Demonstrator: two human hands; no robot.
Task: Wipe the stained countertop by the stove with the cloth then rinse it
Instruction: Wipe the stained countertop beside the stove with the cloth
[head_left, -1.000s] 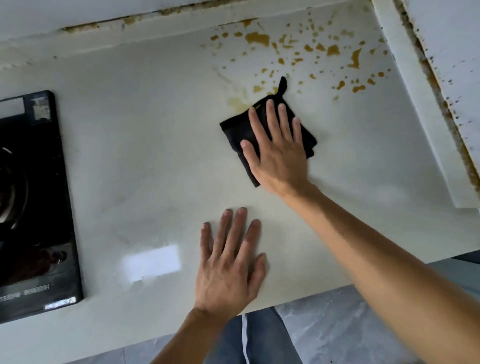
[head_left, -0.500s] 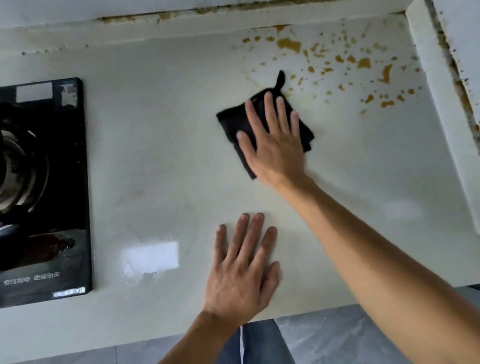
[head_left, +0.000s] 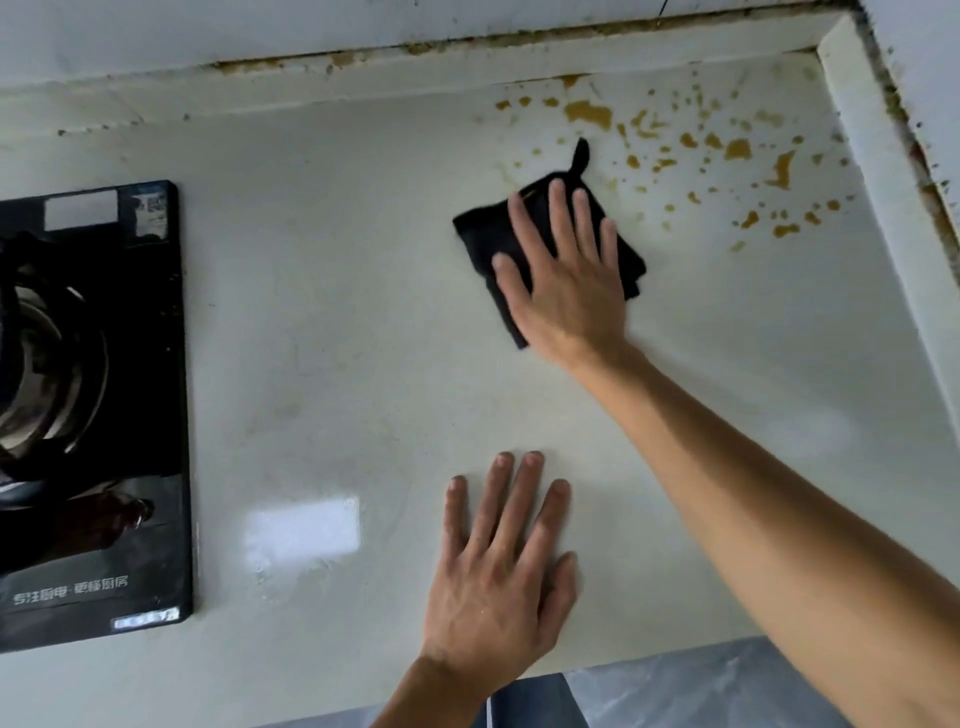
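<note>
Black folded cloth (head_left: 480, 236) lies flat beside brown stains (head_left: 737, 150).

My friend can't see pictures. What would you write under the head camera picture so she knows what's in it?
A right hand presses a folded black cloth flat on a pale stone countertop, just short of orange-brown sauce splatters near the back corner. The left hand rests flat near the front edge, and a black glass gas stove sits at left.

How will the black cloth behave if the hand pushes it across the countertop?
The black folded cloth looks soft and floppy, so it may bunch. The right hand presses it flat with straight fingers, which probably helps it slide. Its small loop would likely trail limply.
</note>
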